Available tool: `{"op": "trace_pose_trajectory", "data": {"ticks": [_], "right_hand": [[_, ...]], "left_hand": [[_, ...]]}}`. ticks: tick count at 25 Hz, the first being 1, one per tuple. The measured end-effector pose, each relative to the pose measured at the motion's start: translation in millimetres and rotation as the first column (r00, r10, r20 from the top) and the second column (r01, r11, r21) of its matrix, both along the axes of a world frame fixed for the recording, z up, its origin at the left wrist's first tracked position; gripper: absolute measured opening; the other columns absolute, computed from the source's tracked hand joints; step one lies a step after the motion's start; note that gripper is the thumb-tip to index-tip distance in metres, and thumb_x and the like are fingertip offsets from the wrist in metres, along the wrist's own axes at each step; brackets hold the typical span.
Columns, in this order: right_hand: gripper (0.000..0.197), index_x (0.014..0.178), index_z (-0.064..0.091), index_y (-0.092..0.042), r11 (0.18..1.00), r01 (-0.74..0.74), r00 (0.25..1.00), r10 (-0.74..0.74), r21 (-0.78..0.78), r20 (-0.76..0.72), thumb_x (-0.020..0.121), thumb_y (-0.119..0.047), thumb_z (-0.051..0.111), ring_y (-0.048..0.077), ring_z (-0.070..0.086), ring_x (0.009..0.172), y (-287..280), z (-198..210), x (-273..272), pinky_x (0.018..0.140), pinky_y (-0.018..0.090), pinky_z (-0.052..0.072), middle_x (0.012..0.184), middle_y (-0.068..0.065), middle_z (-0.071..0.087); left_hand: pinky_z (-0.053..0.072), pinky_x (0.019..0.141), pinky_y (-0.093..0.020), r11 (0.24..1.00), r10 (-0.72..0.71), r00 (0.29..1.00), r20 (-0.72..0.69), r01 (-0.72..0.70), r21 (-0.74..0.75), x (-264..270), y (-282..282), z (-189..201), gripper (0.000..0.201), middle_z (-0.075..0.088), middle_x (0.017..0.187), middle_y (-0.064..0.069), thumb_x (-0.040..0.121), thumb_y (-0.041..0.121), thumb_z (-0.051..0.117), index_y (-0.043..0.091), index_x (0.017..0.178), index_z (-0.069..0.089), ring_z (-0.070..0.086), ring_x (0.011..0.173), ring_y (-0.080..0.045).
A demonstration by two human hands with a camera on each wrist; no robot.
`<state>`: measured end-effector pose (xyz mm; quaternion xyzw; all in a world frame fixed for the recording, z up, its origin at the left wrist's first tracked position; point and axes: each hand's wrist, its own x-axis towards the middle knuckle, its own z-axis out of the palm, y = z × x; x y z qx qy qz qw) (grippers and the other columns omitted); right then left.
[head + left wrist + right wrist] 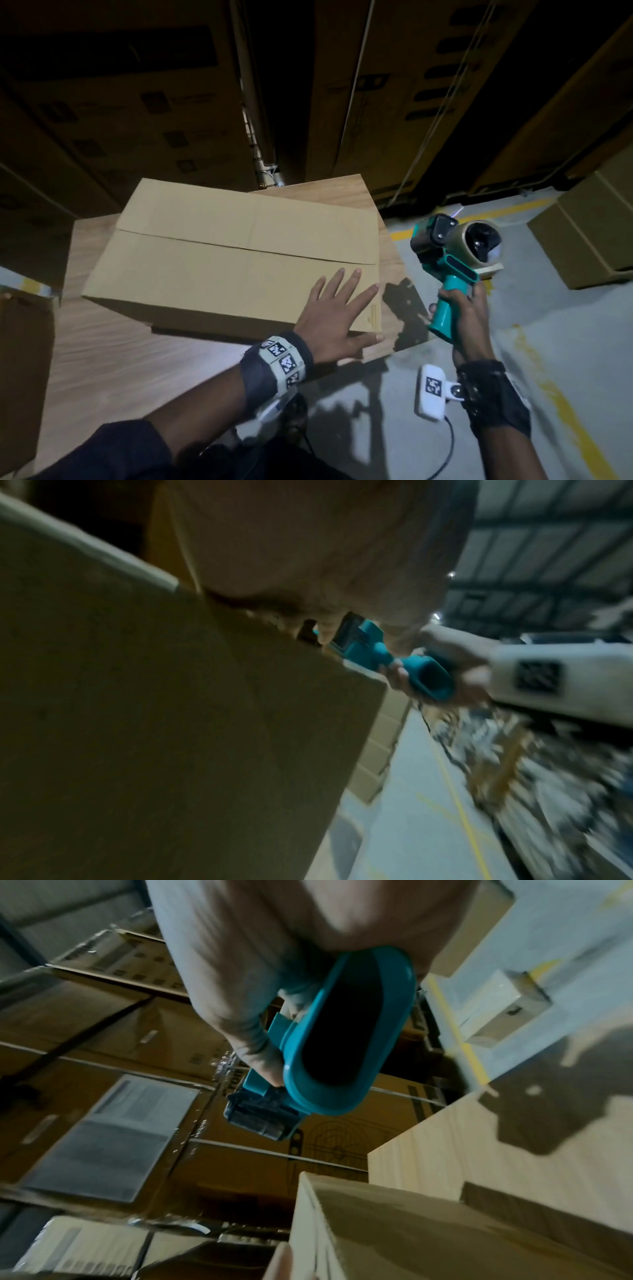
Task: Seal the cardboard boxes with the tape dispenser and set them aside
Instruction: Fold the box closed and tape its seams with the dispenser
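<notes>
Cardboard box (233,253) lies on the wooden table (102,342), flaps folded shut, its contents hidden.

Nearest, the left hand (337,320) presses flat on the box's near right corner, fingers spread and straight. Right of the table, the right hand (462,315) curls its fingers round the teal handle of the tape dispenser (457,260), held in the air apart from the box. Farther right, another closed carton (589,233) sits on the floor; stacked cartons (120,102) stand behind.

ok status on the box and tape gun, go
Left hand flat on cardboard box, right hand grips tape dispenser clear of box. Flaps closed, no tape seen on seam. Nothing in the way.
</notes>
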<state>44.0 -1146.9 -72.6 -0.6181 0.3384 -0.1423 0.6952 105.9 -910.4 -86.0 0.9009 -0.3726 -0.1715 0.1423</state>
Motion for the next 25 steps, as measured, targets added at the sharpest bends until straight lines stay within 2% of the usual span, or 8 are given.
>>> {"op": "trace_pose_trajectory", "data": {"ticks": [2, 5, 9, 11, 15, 20, 23, 25], "right_hand": [[0.047, 0.124, 0.051, -0.028, 0.995, -0.094, 0.995, 0.095, -0.041, 0.028, 0.091, 0.004, 0.057, 0.020, 0.064, 0.061, 3.5, 16.9, -3.1, 0.053, 0.032, 0.054, 0.095, 0.008, 0.064], [0.065, 0.127, 0.052, -0.048, 0.951, -0.258, 0.962, 0.269, -0.168, 0.043, 0.089, 0.002, 0.065, 0.023, 0.069, 0.085, 28.9, 34.4, -4.1, 0.072, 0.040, 0.060, 0.106, 0.000, 0.069], [0.068, 0.137, 0.049, -0.033, 0.813, -0.419, 0.864, 0.494, -0.405, 0.096, 0.085, 0.003, 0.073, 0.022, 0.065, 0.102, 76.3, 52.9, 1.0, 0.083, 0.046, 0.059, 0.115, -0.011, 0.065], [0.065, 0.133, 0.052, -0.032, 0.745, -0.455, 0.815, 0.569, -0.488, 0.109, 0.084, 0.005, 0.073, 0.016, 0.064, 0.095, 99.6, 59.3, 5.2, 0.078, 0.042, 0.058, 0.114, -0.014, 0.065], [0.062, 0.130, 0.053, -0.034, 0.629, -0.482, 0.741, 0.664, -0.610, 0.100, 0.083, 0.000, 0.077, 0.015, 0.066, 0.098, 139.6, 60.5, 16.9, 0.080, 0.042, 0.057, 0.117, -0.013, 0.064], [0.058, 0.131, 0.054, -0.030, 0.541, -0.485, 0.685, 0.724, -0.687, 0.087, 0.084, -0.006, 0.077, 0.013, 0.064, 0.108, 186.0, 63.0, 37.8, 0.085, 0.040, 0.056, 0.121, -0.015, 0.063], [0.058, 0.131, 0.054, -0.030, 0.546, -0.515, 0.672, 0.736, -0.661, 0.084, 0.084, -0.004, 0.078, 0.015, 0.064, 0.108, 217.8, 66.4, 52.5, 0.087, 0.042, 0.057, 0.121, -0.013, 0.063], [0.061, 0.131, 0.053, -0.033, 0.549, -0.547, 0.664, 0.745, -0.632, 0.073, 0.084, -0.001, 0.078, 0.016, 0.065, 0.108, 240.8, 70.0, 60.8, 0.087, 0.042, 0.058, 0.122, -0.012, 0.064]], "left_hand": [[0.016, 0.124, -0.042, 0.968, 0.066, 0.956, -0.287, -0.130, -0.213, 15.8, 9.1, 28.9, 0.074, 0.017, 0.170, 0.004, 0.099, 0.072, 0.036, 0.046, 0.162, 0.008, 0.017, 0.156, -0.022], [0.044, 0.101, -0.020, 0.771, 0.205, 0.747, -0.632, -0.521, -0.366, 35.0, 38.5, 83.4, 0.065, 0.048, 0.155, 0.005, 0.097, 0.064, 0.036, 0.042, 0.157, 0.031, 0.055, 0.128, -0.007], [0.046, 0.113, -0.043, 0.483, 0.275, 0.446, -0.852, -0.830, -0.278, 44.7, 79.9, 125.0, 0.080, 0.069, 0.133, -0.001, 0.081, 0.079, 0.032, 0.026, 0.134, 0.060, 0.068, 0.118, -0.016], [0.048, 0.110, -0.041, 0.351, 0.253, 0.330, -0.909, -0.907, -0.232, 43.2, 100.6, 138.6, 0.088, 0.071, 0.129, -0.007, 0.083, 0.081, 0.030, 0.017, 0.133, 0.061, 0.069, 0.116, -0.020], [0.053, 0.101, -0.034, 0.209, 0.214, 0.234, -0.948, -0.959, -0.190, 31.1, 136.3, 148.9, 0.082, 0.075, 0.118, -0.007, 0.092, 0.078, 0.030, 0.013, 0.128, 0.065, 0.073, 0.107, -0.017], [0.052, 0.106, -0.040, 0.031, 0.110, 0.107, -0.988, -0.994, -0.104, 24.8, 178.2, 125.2, 0.084, 0.071, 0.128, -0.012, 0.092, 0.078, 0.038, 0.011, 0.138, 0.059, 0.071, 0.114, -0.022], [0.062, 0.090, -0.038, -0.090, -0.117, -0.051, -0.992, -0.994, 0.061, 31.6, 211.6, 105.2, 0.075, 0.072, 0.120, -0.021, 0.095, 0.066, 0.051, 0.002, 0.132, 0.059, 0.074, 0.106, -0.029], [0.065, 0.076, -0.036, -0.157, -0.217, -0.096, -0.972, -0.979, 0.131, 40.9, 235.1, 94.0, 0.057, 0.074, 0.110, -0.021, 0.094, 0.047, 0.065, 0.000, 0.126, 0.060, 0.077, 0.094, -0.029]]}}
